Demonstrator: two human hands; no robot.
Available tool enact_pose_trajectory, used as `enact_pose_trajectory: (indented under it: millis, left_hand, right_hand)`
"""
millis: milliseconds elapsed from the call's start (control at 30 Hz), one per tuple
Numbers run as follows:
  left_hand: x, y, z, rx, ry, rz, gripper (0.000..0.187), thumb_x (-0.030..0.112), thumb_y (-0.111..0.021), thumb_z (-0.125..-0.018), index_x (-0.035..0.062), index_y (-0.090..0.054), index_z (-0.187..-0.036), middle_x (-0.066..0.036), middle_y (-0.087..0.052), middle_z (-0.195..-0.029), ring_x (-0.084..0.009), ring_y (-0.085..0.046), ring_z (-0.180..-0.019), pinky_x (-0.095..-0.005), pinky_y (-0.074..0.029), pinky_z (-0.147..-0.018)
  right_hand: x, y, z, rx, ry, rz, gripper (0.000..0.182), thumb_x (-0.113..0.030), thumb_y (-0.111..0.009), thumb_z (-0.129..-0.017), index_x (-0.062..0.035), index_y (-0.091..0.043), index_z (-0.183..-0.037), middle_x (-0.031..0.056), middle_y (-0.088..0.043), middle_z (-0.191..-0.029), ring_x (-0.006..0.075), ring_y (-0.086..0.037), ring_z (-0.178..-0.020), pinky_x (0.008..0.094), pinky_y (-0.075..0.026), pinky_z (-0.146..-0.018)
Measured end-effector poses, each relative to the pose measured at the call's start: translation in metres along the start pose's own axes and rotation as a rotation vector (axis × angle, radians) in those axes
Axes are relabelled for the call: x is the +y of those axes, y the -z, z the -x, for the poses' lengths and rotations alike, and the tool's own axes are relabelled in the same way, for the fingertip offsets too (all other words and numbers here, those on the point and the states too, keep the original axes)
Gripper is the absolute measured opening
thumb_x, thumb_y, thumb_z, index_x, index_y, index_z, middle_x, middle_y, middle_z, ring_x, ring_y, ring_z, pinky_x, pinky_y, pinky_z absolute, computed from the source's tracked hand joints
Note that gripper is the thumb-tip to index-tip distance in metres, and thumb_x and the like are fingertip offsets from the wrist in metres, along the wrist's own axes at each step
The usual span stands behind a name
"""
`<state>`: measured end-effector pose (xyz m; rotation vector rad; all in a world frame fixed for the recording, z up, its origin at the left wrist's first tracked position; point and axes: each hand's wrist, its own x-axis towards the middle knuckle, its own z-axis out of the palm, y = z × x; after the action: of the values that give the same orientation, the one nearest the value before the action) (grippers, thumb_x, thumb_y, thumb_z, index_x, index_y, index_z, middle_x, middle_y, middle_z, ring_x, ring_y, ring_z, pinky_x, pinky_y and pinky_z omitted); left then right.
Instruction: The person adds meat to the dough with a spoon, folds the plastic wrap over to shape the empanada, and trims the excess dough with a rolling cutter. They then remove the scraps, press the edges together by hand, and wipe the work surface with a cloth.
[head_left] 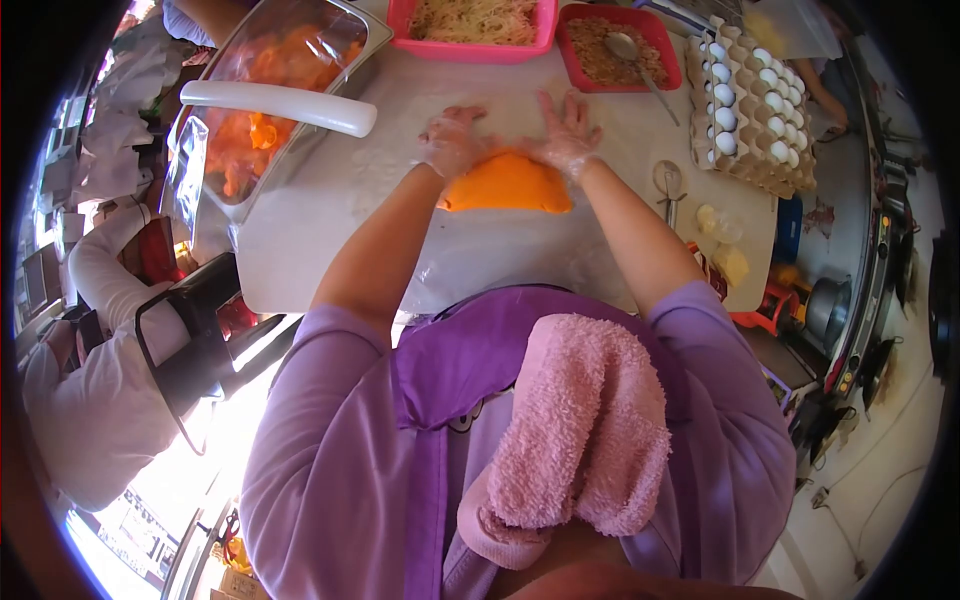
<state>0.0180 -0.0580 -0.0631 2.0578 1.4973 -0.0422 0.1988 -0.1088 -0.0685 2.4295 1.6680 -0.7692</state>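
Observation:
An orange folded piece of dough [508,184], rounded at the top with a straighter edge toward me, lies on a plastic-covered table [300,230]. My left hand [453,140], in a clear thin glove, rests at its upper left edge with the fingers curled loosely apart. At the upper right edge is my right hand [570,134], gloved the same way, its fingers spread. Neither hand holds anything that I can make out. A white rolling pin [280,106] lies across the metal tray [375,38] of orange dough at the left.
Beyond my hands are a pink tub [397,28] of shredded filling and a red tub [567,50] with a spoon. Egg cartons [752,95] stand at the right, near a metal utensil [669,182]. A person in white [100,410] is at the left.

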Motion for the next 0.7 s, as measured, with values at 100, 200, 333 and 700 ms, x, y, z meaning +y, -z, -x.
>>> enact_pose_trajectory:
  millis: [100, 200, 333, 700]
  left_hand:
    - [-0.061, -0.045, -0.038, -0.240, -0.098, 1.016, 0.048, 0.049, -0.054, -0.087, 0.0232, -0.054, -0.128, -0.005, -0.051, -0.134, -0.0240, -0.042, -0.127, -0.0470, -0.039, -0.095]
    - [-0.042, -0.025, -0.005, -0.326, -0.218, 0.646, 0.047, 0.042, -0.042, -0.096, 0.0154, -0.047, -0.135, -0.009, -0.052, -0.133, -0.0221, -0.037, -0.131, -0.0477, -0.027, -0.104]
    - [-0.010, -0.014, 0.023, -0.230, -0.563, 0.255, 0.050, 0.046, -0.038, -0.096, 0.0162, -0.045, -0.136, -0.008, -0.051, -0.134, -0.0230, -0.033, -0.134, -0.0505, -0.018, -0.109]
    - [-0.063, -0.092, -0.042, -0.087, -0.793, 0.248, 0.052, 0.041, -0.023, -0.100, 0.0143, -0.032, -0.143, -0.004, -0.033, -0.148, -0.0232, -0.031, -0.136, -0.0451, -0.019, -0.111]
  right_hand:
    - [0.032, -0.007, -0.013, 0.121, 0.208, -0.487, 0.084, -0.057, -0.052, -0.084, -0.0158, -0.017, -0.148, 0.0124, -0.008, -0.155, 0.0279, -0.006, -0.143, 0.0504, -0.012, -0.112]
    - [0.056, 0.000, 0.001, 0.163, 0.384, -1.125, 0.069, -0.048, -0.045, -0.093, -0.0066, -0.026, -0.145, 0.0110, -0.019, -0.153, 0.0227, -0.014, -0.142, 0.0377, -0.015, -0.113]
    - [0.077, -0.001, 0.027, 0.080, 0.232, -1.525, 0.063, -0.048, -0.041, -0.094, -0.0076, -0.035, -0.142, 0.0109, -0.030, -0.148, 0.0217, -0.022, -0.138, 0.0370, -0.015, -0.113]
    - [0.144, 0.021, 0.125, -0.483, 0.426, -2.381, 0.063, -0.053, -0.041, -0.093, -0.0139, -0.035, -0.142, 0.0183, -0.035, -0.144, 0.0304, -0.032, -0.133, 0.0426, -0.033, -0.104]
